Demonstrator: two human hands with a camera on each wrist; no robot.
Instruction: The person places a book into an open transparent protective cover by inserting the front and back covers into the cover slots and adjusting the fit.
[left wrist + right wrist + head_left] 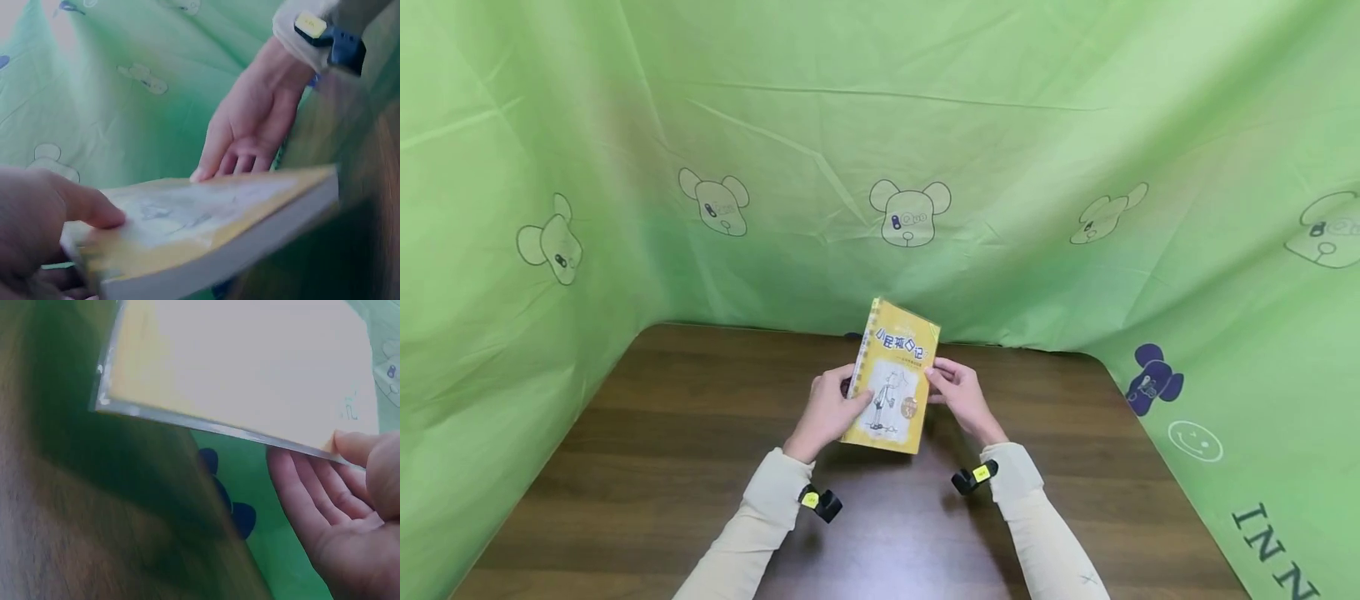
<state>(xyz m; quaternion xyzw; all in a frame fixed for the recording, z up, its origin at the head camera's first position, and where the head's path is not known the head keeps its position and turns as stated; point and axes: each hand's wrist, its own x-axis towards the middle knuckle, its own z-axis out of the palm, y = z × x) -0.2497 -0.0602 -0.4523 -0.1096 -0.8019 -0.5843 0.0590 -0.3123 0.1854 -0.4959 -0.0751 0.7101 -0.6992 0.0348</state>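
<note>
A yellow paperback book [893, 379] with a cartoon figure on its cover is held up over the table, cover facing the head camera. My left hand [832, 410] grips its left side near the spine, thumb on the cover and fingers behind. At the opposite edge, my right hand [958, 392] pinches the book, thumb on the front and fingers underneath. The left wrist view shows the white page block [225, 259] along the book's lower edge. Glare washes out much of the cover [237, 369] in the right wrist view, where a clear plastic sleeve edge shows.
A dark wooden table [647, 467] lies beneath both arms. Green cloth [820, 133] printed with bear heads hangs behind and at both sides, close against the table's far edge. Black bands with yellow tags sit on the left wrist [820, 502] and right wrist [976, 477].
</note>
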